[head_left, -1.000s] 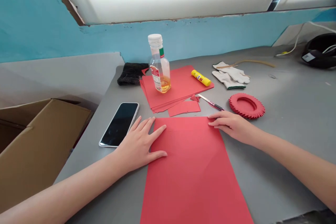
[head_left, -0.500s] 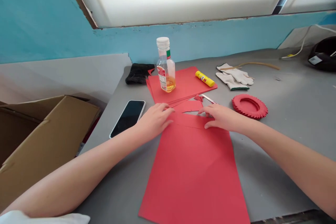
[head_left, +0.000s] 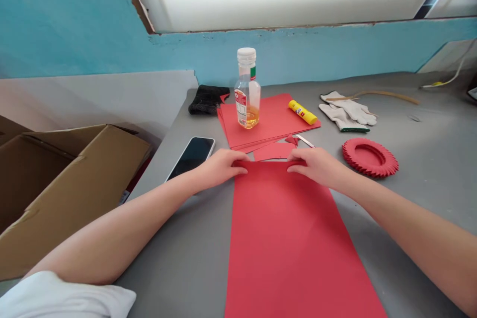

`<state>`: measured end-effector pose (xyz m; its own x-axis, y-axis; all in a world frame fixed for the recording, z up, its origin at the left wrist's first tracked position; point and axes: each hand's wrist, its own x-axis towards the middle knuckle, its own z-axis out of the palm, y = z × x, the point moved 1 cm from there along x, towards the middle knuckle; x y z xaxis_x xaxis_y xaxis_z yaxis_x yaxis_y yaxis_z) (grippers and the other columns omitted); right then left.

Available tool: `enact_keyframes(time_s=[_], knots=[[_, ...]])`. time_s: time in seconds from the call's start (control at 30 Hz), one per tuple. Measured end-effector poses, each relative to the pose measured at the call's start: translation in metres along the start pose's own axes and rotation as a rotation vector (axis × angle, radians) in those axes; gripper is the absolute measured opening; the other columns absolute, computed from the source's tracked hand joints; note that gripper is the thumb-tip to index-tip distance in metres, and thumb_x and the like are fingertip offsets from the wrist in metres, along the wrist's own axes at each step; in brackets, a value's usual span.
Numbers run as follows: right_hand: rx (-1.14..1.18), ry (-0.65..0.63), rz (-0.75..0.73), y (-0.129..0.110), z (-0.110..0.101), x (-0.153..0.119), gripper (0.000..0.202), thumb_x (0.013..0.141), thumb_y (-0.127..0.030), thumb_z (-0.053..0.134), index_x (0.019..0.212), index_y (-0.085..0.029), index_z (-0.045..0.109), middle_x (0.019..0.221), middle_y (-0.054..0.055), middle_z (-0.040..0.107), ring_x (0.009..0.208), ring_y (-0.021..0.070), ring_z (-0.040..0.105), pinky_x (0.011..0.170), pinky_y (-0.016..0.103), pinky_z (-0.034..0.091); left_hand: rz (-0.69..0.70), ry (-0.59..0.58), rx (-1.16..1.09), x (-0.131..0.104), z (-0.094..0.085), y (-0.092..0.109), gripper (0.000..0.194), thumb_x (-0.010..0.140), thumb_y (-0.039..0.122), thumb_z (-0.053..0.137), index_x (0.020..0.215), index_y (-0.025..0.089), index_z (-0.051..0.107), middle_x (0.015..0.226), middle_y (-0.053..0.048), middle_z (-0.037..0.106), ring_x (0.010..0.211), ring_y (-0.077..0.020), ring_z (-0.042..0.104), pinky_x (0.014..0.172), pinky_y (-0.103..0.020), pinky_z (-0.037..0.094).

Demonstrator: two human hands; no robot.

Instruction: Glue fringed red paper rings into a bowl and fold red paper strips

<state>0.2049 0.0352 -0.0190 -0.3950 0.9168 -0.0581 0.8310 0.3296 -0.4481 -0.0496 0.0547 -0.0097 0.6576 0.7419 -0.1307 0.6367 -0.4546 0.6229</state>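
A long sheet of red paper stretches over the grey table toward me. My left hand pinches its far left corner between thumb and fingers. At the far right corner, my right hand pinches the same edge, which looks slightly raised. Just beyond that edge lie a smaller red paper piece and red scraps. A thin white-bladed cutter rests close behind my right hand, partly hidden by it.
Behind are a bottle and a yellow glue stick on stacked red sheets. A phone lies left; white gloves and a pleated red paper ring lie right. A cardboard box stands beside the table.
My fingers have closed on the sheet's far edge and lifted it slightly; the crosswise line near that edge no longer shows. The view has shifted a little left.
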Motion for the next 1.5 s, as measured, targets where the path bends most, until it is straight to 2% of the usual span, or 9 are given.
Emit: enact_keyframes(time_s=[0.33, 0.47, 0.53, 0.67, 0.8, 0.93, 1.03, 1.13, 1.5], knots=[[0.052, -0.122, 0.004, 0.000, -0.005, 0.026, 0.019, 0.072, -0.041, 0.057, 0.082, -0.027, 0.066, 0.074, -0.002, 0.065, 0.068, 0.0176, 0.058, 0.055, 0.027, 0.043, -0.174, 0.064, -0.086, 0.003, -0.016, -0.025, 0.036, 0.068, 0.040, 0.065, 0.097, 0.018, 0.068, 0.080, -0.001, 0.067, 0.074, -0.0158, 0.058, 0.062, -0.022, 0.042], [0.047, -0.120, -0.027, 0.008, -0.001, 0.023, 0.022, 0.073, -0.040, 0.058, 0.089, -0.027, 0.067, 0.078, -0.001, 0.068, 0.069, 0.0184, 0.060, 0.057, 0.028, 0.048, -0.186, 0.000, -0.149, 0.003, -0.012, -0.026, 0.036, 0.069, 0.039, 0.065, 0.097, 0.018, 0.069, 0.076, 0.000, 0.065, 0.070, -0.0144, 0.056, 0.059, -0.022, 0.040], [0.023, -0.068, -0.082, 0.009, 0.002, 0.018, 0.025, 0.074, -0.038, 0.059, 0.096, -0.028, 0.065, 0.085, -0.001, 0.069, 0.075, 0.0198, 0.062, 0.061, 0.031, 0.051, -0.193, -0.023, -0.191, 0.002, -0.010, -0.024, 0.036, 0.069, 0.038, 0.064, 0.099, 0.017, 0.068, 0.078, -0.001, 0.066, 0.071, -0.0149, 0.057, 0.060, -0.022, 0.041], [-0.084, 0.212, -0.360, -0.009, 0.013, 0.003, 0.029, 0.082, -0.027, 0.053, 0.109, -0.025, 0.061, 0.110, 0.006, 0.063, 0.101, 0.0233, 0.058, 0.082, 0.038, 0.050, -0.192, -0.059, -0.235, 0.001, -0.007, -0.020, 0.036, 0.073, 0.037, 0.061, 0.104, 0.018, 0.066, 0.086, -0.002, 0.067, 0.077, -0.0169, 0.059, 0.064, -0.023, 0.045], [-0.145, 0.231, -0.613, -0.031, 0.039, -0.009, 0.032, 0.087, -0.022, 0.046, 0.116, -0.020, 0.058, 0.121, 0.009, 0.059, 0.118, 0.0229, 0.048, 0.095, 0.041, 0.045, -0.078, 0.069, -0.004, -0.002, -0.002, -0.011, 0.036, 0.079, 0.030, 0.058, 0.114, 0.022, 0.059, 0.103, -0.002, 0.065, 0.092, -0.0185, 0.059, 0.080, -0.026, 0.046], [-0.192, 0.183, -0.629, -0.030, 0.060, -0.011, 0.037, 0.089, -0.022, 0.043, 0.124, -0.016, 0.052, 0.126, 0.011, 0.054, 0.122, 0.0226, 0.044, 0.101, 0.043, 0.039, 0.054, 0.293, 0.445, -0.024, 0.022, 0.010, 0.038, 0.086, 0.019, 0.047, 0.123, 0.014, 0.050, 0.128, -0.014, 0.049, 0.120, -0.0250, 0.043, 0.100, -0.038, 0.034], [-0.211, 0.171, -0.616, -0.026, 0.064, -0.011, 0.039, 0.090, -0.022, 0.040, 0.127, -0.011, 0.048, 0.131, 0.013, 0.049, 0.125, 0.0221, 0.039, 0.104, 0.042, 0.036, 0.216, 0.125, 0.537, -0.045, 0.050, 0.023, 0.049, 0.089, 0.033, 0.044, 0.128, 0.004, 0.043, 0.137, -0.020, 0.037, 0.132, -0.0290, 0.026, 0.107, -0.042, 0.025], [-0.238, 0.146, -0.613, -0.026, 0.063, -0.012, 0.043, 0.090, -0.024, 0.039, 0.131, -0.009, 0.043, 0.135, 0.014, 0.043, 0.128, 0.0224, 0.034, 0.104, 0.042, 0.035, 0.185, 0.017, 0.522, -0.057, 0.067, 0.025, 0.073, 0.087, 0.052, 0.040, 0.137, 0.000, 0.025, 0.143, -0.022, 0.024, 0.135, -0.0298, 0.015, 0.108, -0.044, 0.021], [-0.289, 0.111, -0.599, -0.027, 0.066, -0.013, 0.047, 0.090, -0.025, 0.039, 0.135, -0.011, 0.036, 0.139, 0.011, 0.037, 0.130, 0.0221, 0.031, 0.105, 0.043, 0.034, 0.180, -0.001, 0.471, -0.057, 0.071, 0.018, 0.082, 0.086, 0.062, 0.026, 0.140, 0.001, 0.016, 0.146, -0.019, 0.012, 0.136, -0.0273, 0.005, 0.111, -0.041, 0.013]])
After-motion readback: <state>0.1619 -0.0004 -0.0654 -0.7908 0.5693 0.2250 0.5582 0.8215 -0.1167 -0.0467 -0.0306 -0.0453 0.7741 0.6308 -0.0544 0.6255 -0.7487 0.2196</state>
